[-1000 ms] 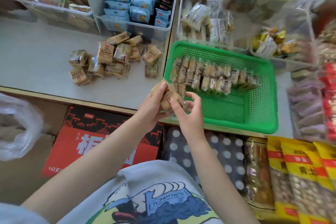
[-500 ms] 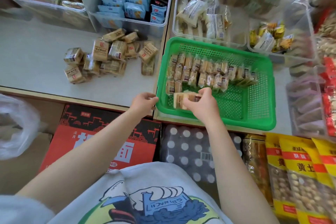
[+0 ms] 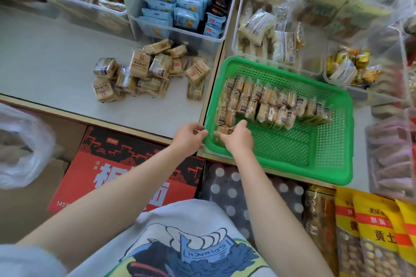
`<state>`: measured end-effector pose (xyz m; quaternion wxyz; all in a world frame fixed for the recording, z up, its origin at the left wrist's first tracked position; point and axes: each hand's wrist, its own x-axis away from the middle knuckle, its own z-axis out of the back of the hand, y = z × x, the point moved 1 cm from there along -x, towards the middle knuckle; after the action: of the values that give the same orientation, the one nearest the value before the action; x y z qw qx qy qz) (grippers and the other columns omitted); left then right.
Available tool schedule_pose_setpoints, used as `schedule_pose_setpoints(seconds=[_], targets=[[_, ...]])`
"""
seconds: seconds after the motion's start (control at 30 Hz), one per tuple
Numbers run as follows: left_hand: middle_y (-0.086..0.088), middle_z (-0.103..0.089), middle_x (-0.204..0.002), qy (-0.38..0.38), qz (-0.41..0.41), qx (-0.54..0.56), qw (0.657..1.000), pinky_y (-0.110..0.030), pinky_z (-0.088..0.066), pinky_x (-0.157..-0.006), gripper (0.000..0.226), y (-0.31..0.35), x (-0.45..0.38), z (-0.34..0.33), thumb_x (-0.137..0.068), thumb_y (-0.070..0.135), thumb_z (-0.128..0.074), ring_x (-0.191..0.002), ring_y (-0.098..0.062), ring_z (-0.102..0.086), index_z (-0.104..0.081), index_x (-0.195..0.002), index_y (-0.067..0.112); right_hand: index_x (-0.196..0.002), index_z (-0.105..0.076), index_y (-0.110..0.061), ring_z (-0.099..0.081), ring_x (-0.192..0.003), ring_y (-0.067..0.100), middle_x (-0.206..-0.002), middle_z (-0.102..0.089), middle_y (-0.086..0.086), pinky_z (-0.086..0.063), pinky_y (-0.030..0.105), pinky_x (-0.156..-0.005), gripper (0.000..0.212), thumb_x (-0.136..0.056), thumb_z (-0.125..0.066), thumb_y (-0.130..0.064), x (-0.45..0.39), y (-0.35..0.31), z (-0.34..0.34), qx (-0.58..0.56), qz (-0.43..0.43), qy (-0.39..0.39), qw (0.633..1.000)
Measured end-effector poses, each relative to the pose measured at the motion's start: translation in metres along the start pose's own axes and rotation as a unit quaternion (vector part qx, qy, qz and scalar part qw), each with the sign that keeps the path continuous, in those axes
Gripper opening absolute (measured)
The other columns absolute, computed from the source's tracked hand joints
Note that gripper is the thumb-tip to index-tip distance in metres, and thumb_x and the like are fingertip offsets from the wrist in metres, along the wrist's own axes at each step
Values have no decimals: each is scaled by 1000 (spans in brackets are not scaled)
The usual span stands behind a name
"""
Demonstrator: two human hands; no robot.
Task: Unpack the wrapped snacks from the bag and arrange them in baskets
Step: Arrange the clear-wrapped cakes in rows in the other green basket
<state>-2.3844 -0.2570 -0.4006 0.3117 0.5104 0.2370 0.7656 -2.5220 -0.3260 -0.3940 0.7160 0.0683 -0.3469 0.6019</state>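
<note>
Far to the left of the hands, below the counter edge, a crumpled clear plastic bag (image 3: pixel 21 148) slumps on a brown carton. Nearer, under the left forearm, sits a red and black printed box (image 3: pixel 126 171). Up on the grey counter (image 3: pixel 45 63), well above the left hand, a loose heap of tan wrapped snacks (image 3: pixel 148 69) lies scattered, some flat, some tipped on edge, each in a clear wrapper with a red mark. Behind the heap stands a clear bin of blue packets (image 3: pixel 180 4).

The left hand (image 3: pixel 190 138) curls its fingers over the near left corner of the green basket (image 3: pixel 333 148), gripping the rim. Just beside it, the right hand (image 3: pixel 236 138) reaches inside that corner, fingers bent down onto a snack pack (image 3: pixel 222 129) at the basket's floor; whether it pinches the pack I cannot tell. Just beyond its fingertips, rows of packed snacks (image 3: pixel 270 105) stand upright side by side across the basket's far half. Right of the basket lie yellow bags (image 3: pixel 380 231).
</note>
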Motion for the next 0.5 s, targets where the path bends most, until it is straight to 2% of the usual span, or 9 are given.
schedule_pose_setpoints(seconds=[0.07, 0.13, 0.23, 0.3, 0.5], targets=[[-2, -69, -100, -2, 0, 0, 1000, -18, -48, -56, 23, 0, -2, 1, -102, 30, -56, -67, -9, -67, -60, -120, 15, -132, -37, -4, -60, -109, 31, -127, -57, 13, -48, 37, -76, 84, -79, -77, -57, -2, 8, 4, -66, -1, -25, 998], [2, -68, -96, -5, -3, -2, 1000, -17, -45, -53, 21, 0, -3, 1, -102, 29, -55, -66, -7, -67, -59, -118, 16, -126, -43, -8, -56, -101, 24, -122, -56, 9, -43, 33, -75, 78, -78, -77, -58, -6, 13, 11, -111, -7, -46, 993], [3, -67, -93, -8, -4, 0, 1000, -19, -45, -54, 20, -1, -3, 0, -103, 29, -54, -65, -7, -66, -58, -118, 17, -93, -47, -15, -46, -74, 16, -92, -54, 2, -36, 31, -60, 53, -79, -78, -55, -12, 15, 10, -90, 4, -62, 994], [3, -67, -92, -8, -4, -4, 1000, -19, -44, -54, 20, -1, -3, 0, -103, 29, -54, -65, -6, -66, -58, -118, 18, -81, -40, -17, -40, -67, 15, -80, -47, 0, -32, 30, -56, 53, -79, -78, -54, -16, 11, 7, -73, 7, -64, 995], [4, -68, -90, -15, -8, -11, 1000, -22, -46, -56, 20, -2, -4, 2, -102, 30, -55, -65, -7, -67, -59, -118, 17, -76, -40, -16, -36, -62, 14, -73, -42, -2, -30, 29, -52, 57, -75, -80, -56, -26, 5, 2, -95, -18, -30, 995]])
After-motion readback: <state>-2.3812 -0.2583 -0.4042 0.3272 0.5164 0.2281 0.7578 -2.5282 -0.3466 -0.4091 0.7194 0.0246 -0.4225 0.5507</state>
